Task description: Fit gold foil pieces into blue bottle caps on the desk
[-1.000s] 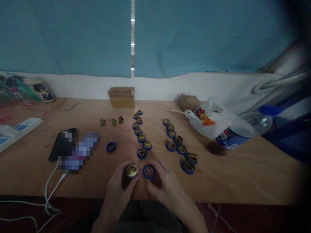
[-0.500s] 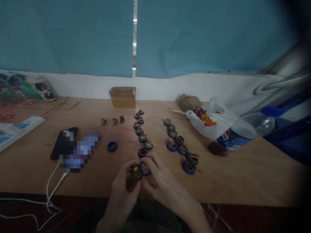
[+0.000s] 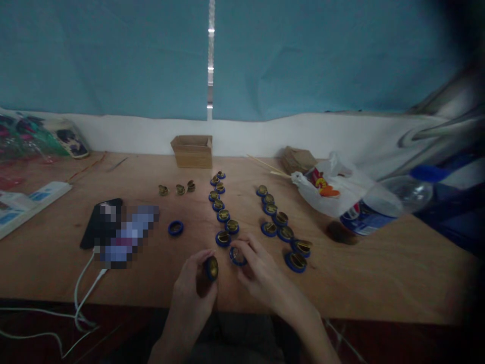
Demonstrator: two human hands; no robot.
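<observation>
My left hand point(image 3: 191, 280), near the table's front edge, pinches a round brass-coloured piece with a dark blue rim point(image 3: 212, 268), tilted on edge. Just to its right, the fingers of my right hand point(image 3: 255, 268) are closed on a blue ring with a clear centre point(image 3: 237, 256). The two pieces are apart. Beyond my hands runs a row of several blue-rimmed brass pieces point(image 3: 223, 216). A second such row point(image 3: 280, 218) lies to the right. One loose blue ring point(image 3: 176, 228) lies to the left, and three small brass pieces point(image 3: 181, 189) sit farther back.
A small cardboard box point(image 3: 192, 153) stands at the back. On the right are a plastic bag point(image 3: 322, 205) and a tilted drink bottle point(image 3: 375, 210). On the left lie a black phone point(image 3: 93, 230), a second blurred-out device with cables, and a power strip point(image 3: 49, 197).
My hands have drawn apart. The blue ring in my right hand has moved right, away from the brass piece, which my left hand has turned more on edge.
</observation>
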